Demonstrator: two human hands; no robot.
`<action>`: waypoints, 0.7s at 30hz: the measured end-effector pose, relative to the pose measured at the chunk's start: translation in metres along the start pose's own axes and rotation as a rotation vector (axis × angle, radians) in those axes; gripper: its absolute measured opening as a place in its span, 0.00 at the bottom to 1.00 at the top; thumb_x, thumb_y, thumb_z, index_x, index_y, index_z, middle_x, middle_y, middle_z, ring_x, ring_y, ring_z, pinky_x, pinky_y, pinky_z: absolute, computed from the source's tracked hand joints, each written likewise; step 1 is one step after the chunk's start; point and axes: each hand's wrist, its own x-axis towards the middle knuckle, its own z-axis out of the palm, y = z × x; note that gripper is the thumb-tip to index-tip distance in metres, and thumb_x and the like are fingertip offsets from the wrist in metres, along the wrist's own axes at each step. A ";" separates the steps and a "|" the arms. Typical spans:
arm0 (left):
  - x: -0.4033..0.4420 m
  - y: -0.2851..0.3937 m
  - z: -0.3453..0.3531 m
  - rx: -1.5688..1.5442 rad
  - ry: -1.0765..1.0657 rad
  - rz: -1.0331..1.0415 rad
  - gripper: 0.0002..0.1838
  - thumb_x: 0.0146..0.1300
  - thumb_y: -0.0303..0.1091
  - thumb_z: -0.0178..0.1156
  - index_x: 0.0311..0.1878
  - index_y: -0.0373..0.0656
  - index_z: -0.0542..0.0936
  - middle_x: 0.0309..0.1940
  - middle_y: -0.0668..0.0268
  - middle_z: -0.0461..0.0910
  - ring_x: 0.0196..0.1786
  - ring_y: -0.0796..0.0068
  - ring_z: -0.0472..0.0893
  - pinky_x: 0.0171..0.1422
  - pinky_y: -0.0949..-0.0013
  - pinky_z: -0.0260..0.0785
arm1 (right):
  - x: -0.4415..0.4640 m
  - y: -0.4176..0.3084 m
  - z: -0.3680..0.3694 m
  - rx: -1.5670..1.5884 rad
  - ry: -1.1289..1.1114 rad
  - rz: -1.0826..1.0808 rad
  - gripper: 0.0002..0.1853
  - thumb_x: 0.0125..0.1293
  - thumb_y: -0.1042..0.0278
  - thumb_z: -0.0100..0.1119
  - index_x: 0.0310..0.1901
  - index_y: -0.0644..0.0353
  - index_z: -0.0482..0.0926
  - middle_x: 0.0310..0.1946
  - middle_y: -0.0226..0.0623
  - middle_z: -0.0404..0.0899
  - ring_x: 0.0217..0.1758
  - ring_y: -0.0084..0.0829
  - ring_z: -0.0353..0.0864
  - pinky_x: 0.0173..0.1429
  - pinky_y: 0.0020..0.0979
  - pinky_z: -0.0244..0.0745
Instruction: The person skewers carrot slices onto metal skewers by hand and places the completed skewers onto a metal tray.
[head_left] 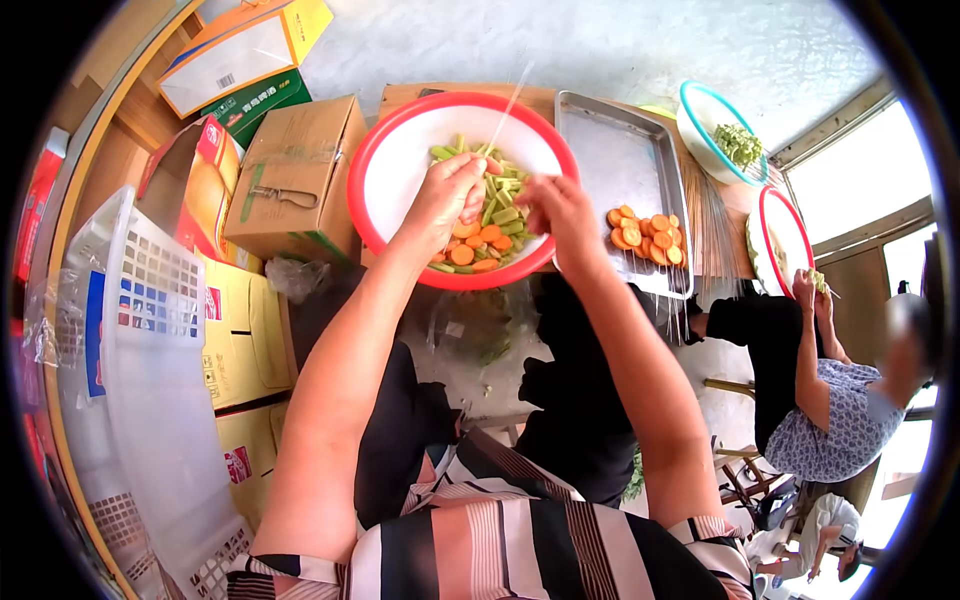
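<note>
A thin pale skewer [510, 108] slants up and away from my left hand [455, 195], whose fingers are closed around it. Below my hands is a white bowl with a red rim [361, 180]. It holds cut green vegetable pieces [508, 214] and orange carrot slices [462, 254]. My right hand [563, 215] is over the bowl's right side with its fingers curled in and slightly blurred. What those fingers hold, if anything, is hidden. To the right, a metal tray [610, 130] carries skewered carrot slices [645, 236] at its near end.
Thin sticks [708, 220] lie right of the tray. Beyond are a blue-rimmed bowl [692, 115] of greens and another red-rimmed bowl [768, 240], where a seated person [840, 405] works. Cardboard boxes [290, 170] and a white plastic basket [160, 380] stand at left.
</note>
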 end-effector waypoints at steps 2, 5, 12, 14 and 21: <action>0.000 -0.004 0.003 0.064 -0.059 -0.043 0.13 0.71 0.38 0.47 0.43 0.38 0.74 0.15 0.77 0.61 0.16 0.88 0.57 0.19 0.82 0.50 | 0.016 -0.012 0.002 0.072 0.050 -0.026 0.12 0.68 0.63 0.51 0.43 0.65 0.75 0.33 0.36 0.81 0.21 0.18 0.71 0.26 0.21 0.64; -0.007 -0.008 0.009 0.180 -0.110 -0.193 0.14 0.71 0.40 0.47 0.41 0.38 0.75 0.13 0.78 0.59 0.14 0.89 0.55 0.17 0.82 0.46 | 0.032 -0.005 0.005 0.245 0.007 -0.009 0.11 0.69 0.64 0.51 0.44 0.64 0.75 0.32 0.36 0.81 0.22 0.19 0.71 0.27 0.20 0.65; 0.009 -0.017 -0.025 0.596 -0.305 -0.310 0.13 0.66 0.37 0.53 0.34 0.38 0.81 0.14 0.70 0.69 0.16 0.79 0.67 0.20 0.74 0.58 | 0.049 0.004 -0.047 0.538 0.273 -0.155 0.11 0.70 0.68 0.47 0.46 0.66 0.74 0.22 0.32 0.76 0.18 0.21 0.66 0.23 0.23 0.63; 0.018 -0.028 -0.051 1.020 -0.209 -0.124 0.12 0.63 0.37 0.54 0.34 0.39 0.81 0.18 0.66 0.74 0.19 0.75 0.72 0.25 0.71 0.63 | 0.048 -0.001 -0.061 0.576 0.309 -0.181 0.13 0.70 0.67 0.47 0.49 0.65 0.73 0.21 0.33 0.74 0.17 0.21 0.64 0.22 0.23 0.63; 0.029 -0.051 -0.049 1.490 0.049 -0.105 0.10 0.56 0.34 0.58 0.40 0.46 0.83 0.34 0.59 0.81 0.43 0.60 0.81 0.47 0.61 0.71 | 0.034 -0.006 -0.046 0.538 0.126 -0.050 0.15 0.71 0.64 0.46 0.52 0.65 0.72 0.18 0.31 0.70 0.15 0.19 0.59 0.18 0.20 0.53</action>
